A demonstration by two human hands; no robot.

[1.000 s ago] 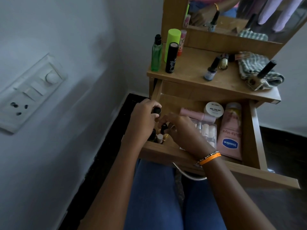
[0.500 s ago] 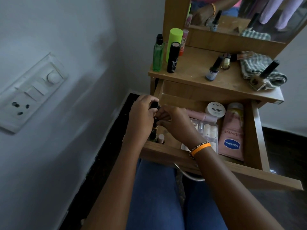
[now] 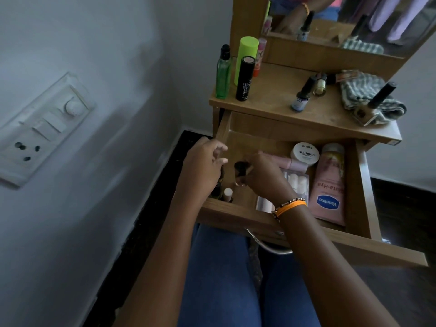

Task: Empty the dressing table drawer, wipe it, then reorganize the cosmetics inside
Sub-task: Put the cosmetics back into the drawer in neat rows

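Observation:
The wooden drawer (image 3: 238, 217) is pulled out over my lap. My right hand (image 3: 264, 179) pinches a small dark-capped bottle (image 3: 241, 168) above the drawer's left part. My left hand (image 3: 203, 167) hovers just left of that bottle with loosely spread fingers and holds nothing. Below them, in the front left corner, stand small bottles, one with a white cap (image 3: 228, 194). Further right lie a clear pack of white tubes (image 3: 297, 184), a pink tube (image 3: 293, 163), a white nail polish jar (image 3: 305, 153) and a pink Vaseline tube (image 3: 328, 185).
On the tabletop (image 3: 266, 95) stand a green bottle (image 3: 223, 75), a lime cylinder (image 3: 245, 56) and a black makeup stick (image 3: 245, 79). Small polish bottles (image 3: 301, 97) and a striped cloth (image 3: 368, 89) lie to the right. The wall with a switchboard (image 3: 40, 131) is close on the left.
My left hand has let go of the dark bottle and drawn a little to the left with its fingers spread. My right hand now holds the bottle alone, slightly higher in the drawer.

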